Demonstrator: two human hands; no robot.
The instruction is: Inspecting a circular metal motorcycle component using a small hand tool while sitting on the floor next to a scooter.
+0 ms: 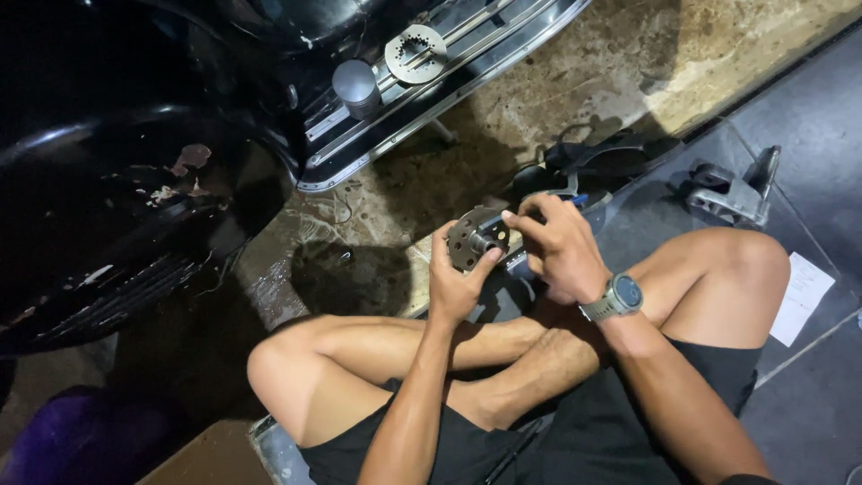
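Left hand clenched around rim of round grey perforated metal hub disc, held above crossed legs, off the floor. Right hand pinches its central boss. Likely heavy, rigid, greasy; rim grip safest.

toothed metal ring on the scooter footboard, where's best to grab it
Pinch the toothed metal ring by its outer rim, coming from above: it lies flat on the footboard, its edge clear of the metal cylinder beside it.
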